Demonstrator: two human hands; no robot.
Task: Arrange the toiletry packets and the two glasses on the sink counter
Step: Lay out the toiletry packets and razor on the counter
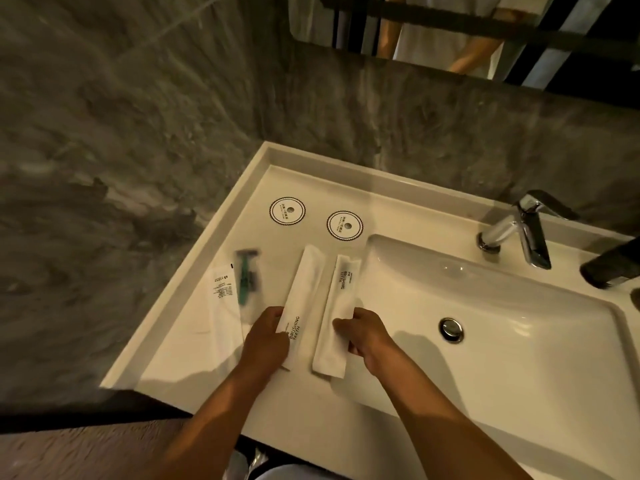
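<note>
Two long white packets printed "BRUSHING TEETH" lie side by side on the white sink counter (194, 344). My left hand (266, 337) grips the near end of the left packet (304, 289). My right hand (367, 334) pinches the right packet (337, 306) near its middle. To their left lies a clear packet with a green razor (246, 282), overlapping a flat white packet (221, 299). Two round paper coasters (287, 211) (344, 225) sit further back. No glasses are in view.
The basin (485, 323) with its drain (451, 329) lies right of the packets, and a chrome tap (519, 230) stands behind it. A dark object (613, 265) juts in at the right edge. Grey marble walls close off the left and back; a mirror hangs above.
</note>
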